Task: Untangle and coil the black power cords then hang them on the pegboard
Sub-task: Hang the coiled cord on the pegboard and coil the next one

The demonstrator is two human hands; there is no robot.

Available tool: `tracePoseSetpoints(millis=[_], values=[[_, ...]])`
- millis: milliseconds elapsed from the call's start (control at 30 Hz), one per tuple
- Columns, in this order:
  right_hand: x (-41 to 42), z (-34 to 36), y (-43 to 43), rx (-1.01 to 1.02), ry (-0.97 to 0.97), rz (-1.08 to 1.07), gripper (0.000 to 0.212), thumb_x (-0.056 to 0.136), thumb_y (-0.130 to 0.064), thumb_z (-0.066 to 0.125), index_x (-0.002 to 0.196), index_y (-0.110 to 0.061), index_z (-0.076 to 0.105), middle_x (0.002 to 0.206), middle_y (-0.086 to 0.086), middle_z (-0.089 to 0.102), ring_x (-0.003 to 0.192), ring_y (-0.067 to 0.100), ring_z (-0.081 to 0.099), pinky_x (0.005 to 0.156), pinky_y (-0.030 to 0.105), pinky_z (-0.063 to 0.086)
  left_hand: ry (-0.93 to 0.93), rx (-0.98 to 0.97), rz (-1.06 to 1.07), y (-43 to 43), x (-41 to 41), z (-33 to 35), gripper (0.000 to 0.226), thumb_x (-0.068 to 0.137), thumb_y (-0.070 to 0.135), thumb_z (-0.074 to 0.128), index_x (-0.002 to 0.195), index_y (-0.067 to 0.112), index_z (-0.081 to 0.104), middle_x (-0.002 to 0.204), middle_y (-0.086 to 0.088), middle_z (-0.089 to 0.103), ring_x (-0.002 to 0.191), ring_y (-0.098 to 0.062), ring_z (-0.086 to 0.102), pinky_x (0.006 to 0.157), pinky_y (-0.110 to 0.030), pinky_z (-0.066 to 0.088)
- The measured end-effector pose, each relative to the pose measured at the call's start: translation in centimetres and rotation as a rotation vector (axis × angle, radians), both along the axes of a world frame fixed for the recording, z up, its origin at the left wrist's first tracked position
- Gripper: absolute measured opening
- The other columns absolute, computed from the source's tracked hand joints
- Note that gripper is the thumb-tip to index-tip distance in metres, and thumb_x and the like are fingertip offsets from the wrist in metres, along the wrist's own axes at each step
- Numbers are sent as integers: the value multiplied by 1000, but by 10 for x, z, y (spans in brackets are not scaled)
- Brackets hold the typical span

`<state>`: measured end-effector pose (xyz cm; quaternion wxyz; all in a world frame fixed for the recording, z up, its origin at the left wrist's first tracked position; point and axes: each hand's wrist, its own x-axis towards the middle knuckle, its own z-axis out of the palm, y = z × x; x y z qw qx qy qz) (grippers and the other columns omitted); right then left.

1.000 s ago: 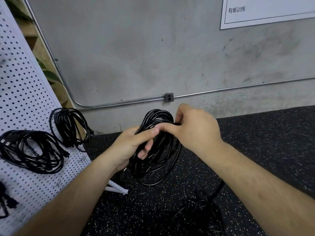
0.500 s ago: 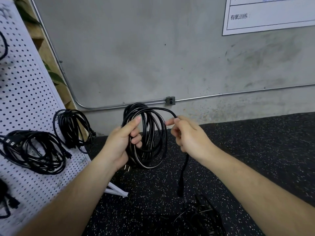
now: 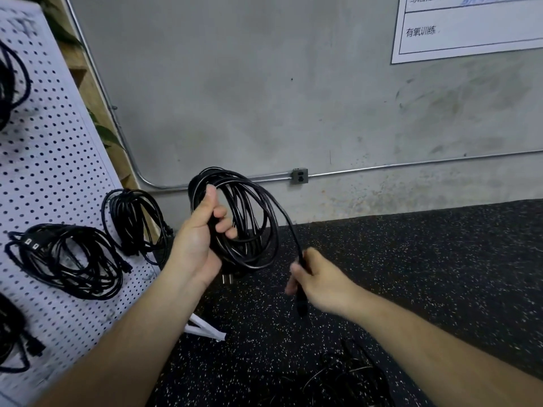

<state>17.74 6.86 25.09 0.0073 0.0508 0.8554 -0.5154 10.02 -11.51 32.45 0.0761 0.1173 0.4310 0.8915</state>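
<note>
The loose tail (image 3: 289, 227) is best wrapped snugly round the coiled power cord (image 3: 249, 218) — not left dangling — so it keeps its shape on the pegboard (image 3: 58, 160) (a judgement from how little cord is free). The left hand (image 3: 199, 239) curls its fingers round one side of the coil, held in the air; the right hand (image 3: 320, 283) grips the tail just beside it, connector (image 3: 301, 308) poking out below its fingers.
</note>
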Motion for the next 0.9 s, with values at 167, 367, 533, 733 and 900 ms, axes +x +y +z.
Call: tracePoseSetpoints(millis=[167, 367, 533, 733, 900], values=[[4, -15, -11, 31, -86, -20, 17, 107, -24, 46, 117, -14, 37, 97, 11, 72, 74, 12, 68, 64, 28, 55, 21, -78, 121, -4, -4, -6, 26, 87, 42, 69, 76, 24, 55, 64, 9, 47, 51, -6, 39, 48, -19, 40], [18, 17, -20, 63, 137, -125, 10, 103, -15, 52, 96, -22, 50, 85, 4, 68, 64, 20, 71, 59, 47, 61, 79, -155, 236, 1, 0, -7, 20, 94, 34, 67, 88, 20, 55, 64, 7, 55, 53, -8, 48, 55, -21, 42], [33, 54, -21, -322, -55, 104, 40, 99, 8, 36, 111, -9, 69, 96, 13, 71, 77, 15, 75, 60, 19, 54, 118, -199, 250, 5, 6, -6, 15, 96, 30, 65, 88, 20, 58, 63, 6, 58, 53, -8, 51, 53, -20, 45], [34, 55, -6, 695, 288, 52, 27, 100, -16, 55, 120, -31, 66, 102, -6, 72, 87, 14, 69, 79, 33, 57, 119, -219, 243, 6, 8, -7, 16, 96, 31, 66, 90, 19, 56, 64, 6, 59, 54, -9, 52, 56, -22, 46], [37, 64, -9, 872, 467, 40, 29, 102, -52, 44, 92, -31, 63, 82, -13, 60, 84, 13, 56, 60, 29, 41, 107, -274, 173, 7, 11, -11, 23, 87, 38, 70, 90, 19, 59, 69, 4, 61, 60, -11, 56, 62, -26, 51]])
